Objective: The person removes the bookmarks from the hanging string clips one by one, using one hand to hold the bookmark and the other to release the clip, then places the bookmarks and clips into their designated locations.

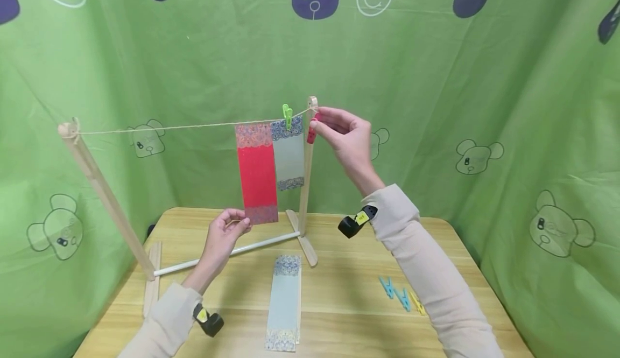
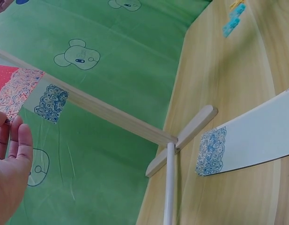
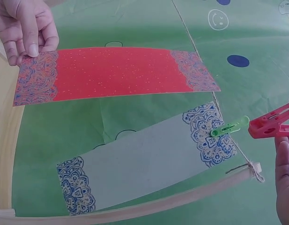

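Observation:
My left hand (image 1: 220,239) pinches the lower left corner of a red card (image 1: 258,177) with patterned ends. The card stands upright, its top edge by a string (image 1: 194,126); no clothespin shows on it. Right of it, a pale card (image 3: 135,159) with blue lace-like ends hangs from the string under a green clothespin (image 3: 230,126). At the string's right end, my right hand (image 1: 352,138) holds a red clothespin (image 3: 273,123) between thumb and fingers. In the left wrist view, the red card's patterned end (image 2: 20,91) sits at the left fingertips.
Two wooden posts, left (image 1: 104,196) and right (image 1: 306,185), carry the string, and a white rod (image 1: 227,254) joins their feet. Pale cards (image 1: 284,299) lie overlapping on the table (image 1: 349,304). Blue clothespins (image 1: 403,299) and a yellow clothespin (image 1: 417,304) lie at the right.

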Action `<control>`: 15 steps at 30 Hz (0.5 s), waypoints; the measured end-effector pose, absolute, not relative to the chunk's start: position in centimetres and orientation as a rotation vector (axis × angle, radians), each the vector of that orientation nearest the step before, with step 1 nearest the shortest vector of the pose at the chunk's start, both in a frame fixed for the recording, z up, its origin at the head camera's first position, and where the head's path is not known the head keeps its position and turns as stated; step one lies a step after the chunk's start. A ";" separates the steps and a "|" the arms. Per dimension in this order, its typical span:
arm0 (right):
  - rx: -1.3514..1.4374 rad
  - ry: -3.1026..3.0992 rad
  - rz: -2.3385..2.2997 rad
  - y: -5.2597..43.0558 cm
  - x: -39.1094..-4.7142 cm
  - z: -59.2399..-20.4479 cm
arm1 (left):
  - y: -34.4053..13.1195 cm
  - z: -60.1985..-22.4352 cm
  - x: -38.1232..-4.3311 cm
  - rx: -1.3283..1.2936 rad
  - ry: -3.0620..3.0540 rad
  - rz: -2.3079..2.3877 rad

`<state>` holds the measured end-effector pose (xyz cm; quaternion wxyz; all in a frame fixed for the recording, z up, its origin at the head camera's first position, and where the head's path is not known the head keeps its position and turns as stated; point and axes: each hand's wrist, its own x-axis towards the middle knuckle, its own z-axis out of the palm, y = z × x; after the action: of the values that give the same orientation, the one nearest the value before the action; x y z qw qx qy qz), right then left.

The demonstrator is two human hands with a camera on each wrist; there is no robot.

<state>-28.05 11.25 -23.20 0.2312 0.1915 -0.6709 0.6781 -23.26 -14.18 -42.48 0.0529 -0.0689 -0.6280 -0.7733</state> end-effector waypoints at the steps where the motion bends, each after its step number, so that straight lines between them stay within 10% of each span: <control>1: 0.525 -1.846 1.866 11.4 -28.0 -23.3 | -14.2 -42.5 -23.2 -0.207 -1.909 -2.352; 15: 0.482 -1.832 1.883 13.2 -26.7 -24.9 | -13.8 -42.8 -22.1 -0.241 -1.892 -2.386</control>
<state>-26.67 13.16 -24.95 0.2331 0.1754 -0.6669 0.6857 -22.12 -13.85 -42.84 0.0436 -0.0788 -0.6187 -0.7804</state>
